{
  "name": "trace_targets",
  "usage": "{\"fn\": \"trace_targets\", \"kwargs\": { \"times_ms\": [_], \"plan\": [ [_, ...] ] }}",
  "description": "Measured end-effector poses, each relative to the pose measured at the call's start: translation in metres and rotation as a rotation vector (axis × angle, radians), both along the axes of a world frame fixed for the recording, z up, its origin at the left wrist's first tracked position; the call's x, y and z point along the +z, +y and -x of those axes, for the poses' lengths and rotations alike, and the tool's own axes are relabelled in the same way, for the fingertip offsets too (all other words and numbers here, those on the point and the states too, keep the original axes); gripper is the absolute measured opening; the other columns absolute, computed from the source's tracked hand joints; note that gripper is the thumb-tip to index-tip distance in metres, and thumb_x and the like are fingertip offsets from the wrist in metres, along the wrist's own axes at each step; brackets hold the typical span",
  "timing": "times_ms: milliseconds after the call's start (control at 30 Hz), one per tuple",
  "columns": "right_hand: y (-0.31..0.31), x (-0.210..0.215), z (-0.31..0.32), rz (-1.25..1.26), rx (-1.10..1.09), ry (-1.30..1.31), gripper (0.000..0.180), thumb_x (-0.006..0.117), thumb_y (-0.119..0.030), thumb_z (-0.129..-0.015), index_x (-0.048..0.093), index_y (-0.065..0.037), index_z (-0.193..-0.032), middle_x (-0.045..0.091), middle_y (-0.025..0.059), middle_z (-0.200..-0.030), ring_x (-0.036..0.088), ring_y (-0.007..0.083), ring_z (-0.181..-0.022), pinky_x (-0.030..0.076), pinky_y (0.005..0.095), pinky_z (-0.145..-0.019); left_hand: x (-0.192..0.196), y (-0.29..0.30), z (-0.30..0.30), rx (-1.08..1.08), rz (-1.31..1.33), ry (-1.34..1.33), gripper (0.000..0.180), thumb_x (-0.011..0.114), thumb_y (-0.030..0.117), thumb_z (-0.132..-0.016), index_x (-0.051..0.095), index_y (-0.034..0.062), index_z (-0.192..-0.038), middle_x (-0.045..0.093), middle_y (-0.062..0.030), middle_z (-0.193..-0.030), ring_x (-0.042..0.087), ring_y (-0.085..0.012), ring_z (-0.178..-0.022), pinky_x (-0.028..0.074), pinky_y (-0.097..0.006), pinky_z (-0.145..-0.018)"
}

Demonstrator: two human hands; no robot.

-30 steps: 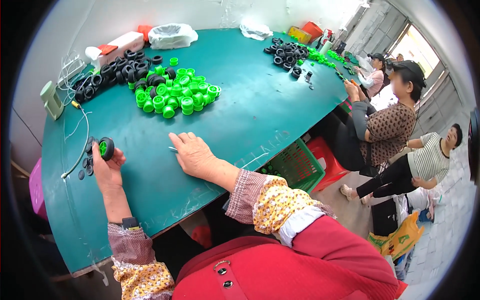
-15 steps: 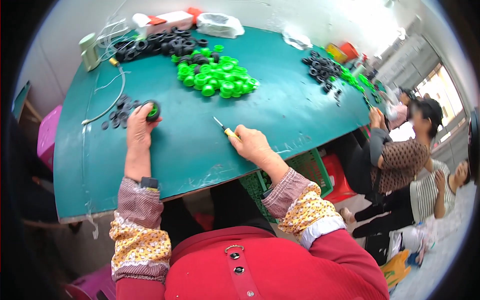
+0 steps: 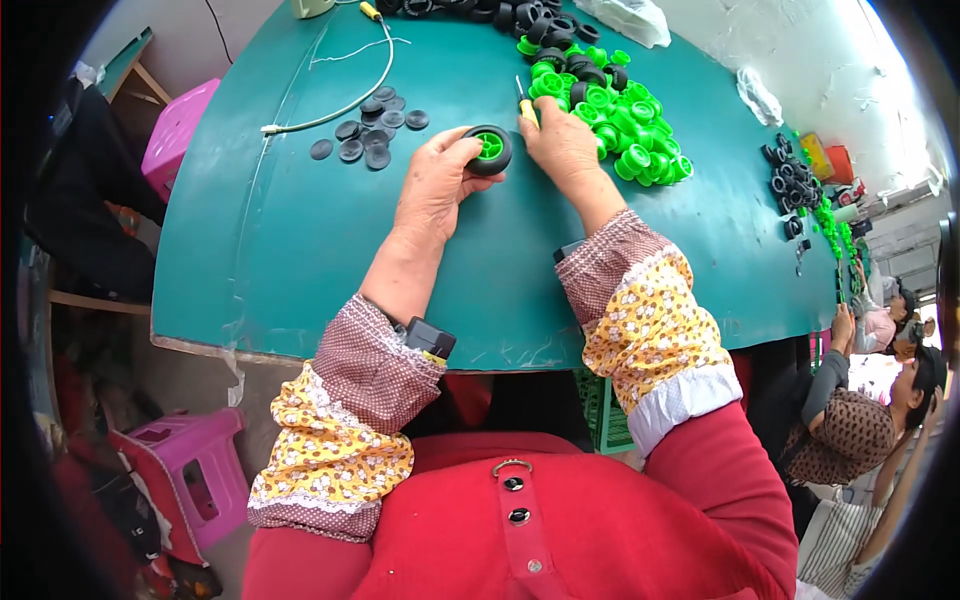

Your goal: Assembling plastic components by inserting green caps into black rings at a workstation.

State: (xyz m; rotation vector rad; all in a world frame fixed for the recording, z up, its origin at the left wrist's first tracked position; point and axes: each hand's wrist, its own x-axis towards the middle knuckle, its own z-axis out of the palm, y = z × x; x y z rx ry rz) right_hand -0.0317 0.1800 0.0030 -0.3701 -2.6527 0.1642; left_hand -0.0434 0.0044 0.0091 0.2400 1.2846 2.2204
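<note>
In my left hand (image 3: 428, 188) is a small toy wheel (image 3: 490, 147), a black tyre around a green spoked hub. Thumb and fingers grip its left and lower rim, the spoked side facing up. To the right, my right hand (image 3: 563, 148) is closed on a slim screwdriver (image 3: 527, 110) with a yellow handle. Its thin metal shaft points away from me, apart from the wheel. Right beside that hand lies a heap of green wheel hubs (image 3: 640, 125), with several black tyres (image 3: 553, 60) along its far left side. Several flat black discs (image 3: 376, 137) lie left of the wheel.
The green-topped table (image 3: 300, 270) ends close to my body. A pale cable (image 3: 340, 112) curves across its far left. Clear plastic bags (image 3: 632, 18) lie at the back. Another person (image 3: 845, 430) works at the right end, near more tyres (image 3: 795, 180). Pink stools (image 3: 195, 465) stand left.
The view has swung left and down, so the table appears shifted right and up. My right hand with the screwdriver has moved away from me toward the green heap, nearer the wheel.
</note>
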Motion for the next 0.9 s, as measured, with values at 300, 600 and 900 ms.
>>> {"fn": "trace_targets", "kwargs": {
  "times_ms": [300, 600, 900],
  "plan": [
    [-0.013, 0.025, -0.062, 1.184, 0.255, -0.064, 0.043, 0.056, -0.033, -0.082, 0.050, -0.004, -0.114, 0.060, 0.0042, -0.089, 0.056, 0.0112, -0.072, 0.042, 0.0205, -0.054, -0.001, 0.002, -0.001, -0.097, 0.073, 0.163, 0.029, 0.052, 0.008, -0.082, 0.051, -0.0022, -0.110, 0.060, -0.0081, -0.094, 0.061, -0.0153, -0.079, 0.049, -0.021, -0.064],
    [-0.043, 0.004, -0.081, 1.360, 0.342, 0.124, 0.032, 0.059, -0.013, -0.080, 0.052, -0.001, -0.109, 0.059, 0.0032, -0.078, 0.052, 0.0072, -0.064, 0.041, 0.0199, -0.053, -0.001, 0.000, -0.009, -0.129, 0.404, 0.503, 0.029, 0.050, 0.027, -0.088, 0.057, 0.0004, -0.097, 0.061, -0.0056, -0.079, 0.058, -0.0098, -0.059, 0.046, -0.020, -0.054],
    [-0.045, -0.011, -0.075, 1.222, 0.476, 0.284, 0.030, 0.061, -0.012, -0.077, 0.053, 0.000, -0.103, 0.056, 0.0015, -0.077, 0.050, 0.0066, -0.066, 0.042, 0.0214, -0.058, -0.006, 0.002, -0.011, -0.146, 0.409, 0.551, 0.027, 0.050, 0.026, -0.088, 0.057, 0.0005, -0.090, 0.057, -0.0033, -0.066, 0.054, -0.0086, -0.053, 0.042, -0.018, -0.047]
  ]
}}
